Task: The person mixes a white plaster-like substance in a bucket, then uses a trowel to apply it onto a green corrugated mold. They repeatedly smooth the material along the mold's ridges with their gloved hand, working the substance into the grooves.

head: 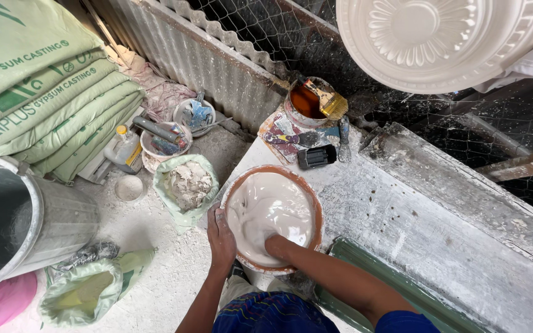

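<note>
The bowl (272,217) was parked on the corner of the dusty bench (414,222), full of white wet plaster (266,206). The left hand (220,237) was laid flat and wide against the bowl's outer rim, probably so it was kept from sliding. The right hand (276,245) was sunk into the mix near the front edge, fingers buried, so whether it was spread or closed couldn't be told. A tin (306,102) with a brush (328,102) was left at the bench's far end, within reach. Sacks (38,80) were stacked off to the left, a bucket (26,222) just below them.
</note>
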